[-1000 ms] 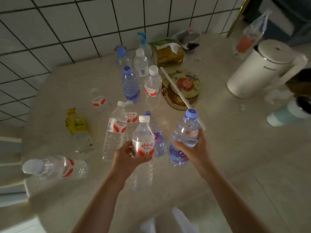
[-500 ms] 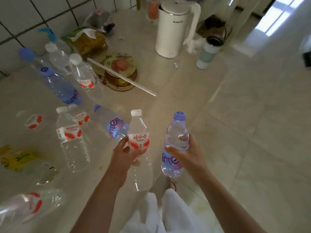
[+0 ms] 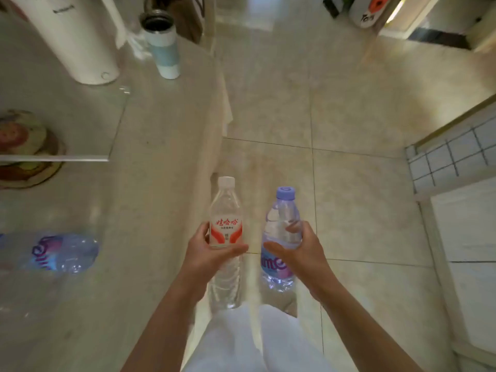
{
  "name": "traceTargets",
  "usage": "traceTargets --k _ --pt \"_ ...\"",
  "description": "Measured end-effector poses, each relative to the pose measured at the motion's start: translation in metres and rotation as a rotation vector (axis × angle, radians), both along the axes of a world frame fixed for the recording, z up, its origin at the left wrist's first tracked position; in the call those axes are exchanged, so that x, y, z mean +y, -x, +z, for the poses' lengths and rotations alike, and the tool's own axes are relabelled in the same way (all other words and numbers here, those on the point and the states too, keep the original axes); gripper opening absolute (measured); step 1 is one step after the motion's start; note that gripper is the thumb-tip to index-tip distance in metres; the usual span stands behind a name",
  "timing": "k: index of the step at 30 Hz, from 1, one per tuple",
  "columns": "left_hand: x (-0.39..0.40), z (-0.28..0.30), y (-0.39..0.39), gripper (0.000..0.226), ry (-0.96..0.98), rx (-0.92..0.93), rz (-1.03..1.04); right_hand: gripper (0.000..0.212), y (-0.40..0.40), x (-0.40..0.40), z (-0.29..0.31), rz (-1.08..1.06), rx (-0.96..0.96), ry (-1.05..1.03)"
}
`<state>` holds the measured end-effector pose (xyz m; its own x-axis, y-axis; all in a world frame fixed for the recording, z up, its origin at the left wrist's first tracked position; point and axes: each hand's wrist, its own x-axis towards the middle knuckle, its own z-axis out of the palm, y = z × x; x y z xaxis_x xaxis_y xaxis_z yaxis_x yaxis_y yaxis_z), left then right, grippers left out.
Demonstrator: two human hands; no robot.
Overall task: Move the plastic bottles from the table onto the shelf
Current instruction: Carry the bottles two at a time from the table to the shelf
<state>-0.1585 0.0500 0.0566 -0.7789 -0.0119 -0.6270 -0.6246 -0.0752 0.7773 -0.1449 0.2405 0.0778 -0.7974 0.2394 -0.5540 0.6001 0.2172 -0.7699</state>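
Though ribbed, clear bottle [image 3: 225, 210] in left hand [image 3: 204, 253]

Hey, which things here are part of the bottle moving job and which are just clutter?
Part of the job:
- red-label bottle in left hand
- purple-cap bottle in right hand
- purple-label bottle lying on the table

Just lying about:
- white kettle
- tumbler
- round mat

Open floor [image 3: 349, 108] ahead; table [image 3: 161, 183] left.
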Motion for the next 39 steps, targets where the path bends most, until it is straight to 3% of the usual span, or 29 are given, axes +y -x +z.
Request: traceTargets --k 7,18,30,36,39 --pt "0.122 0.015 -0.001 0.054 0.039 0.039 -0.310 0.064 -0.052 0.101 0.004 -0.247 -0.041 -0.033" --pt "0.363 0.033 -0.055 0.058 0.079 0.117 -0.655 0.058 -0.157 0.299 0.020 -0.578 -0.019 -0.068" --pt "0.557 0.054 -0.085 0.062 0.100 0.282 -1.005 0.056 -0.227 0.464 0.034 -0.860 0.028 -0.144" --pt "0.657 0.050 -0.078 0.069 0.100 0.342 -1.168 0.074 -0.247 0.537 0.035 -1.033 0.037 -0.200" --pt "0.714 0.058 -0.072 0.066 0.060 0.389 -1.251 0.062 -0.248 0.578 0.043 -1.095 0.042 -0.225"
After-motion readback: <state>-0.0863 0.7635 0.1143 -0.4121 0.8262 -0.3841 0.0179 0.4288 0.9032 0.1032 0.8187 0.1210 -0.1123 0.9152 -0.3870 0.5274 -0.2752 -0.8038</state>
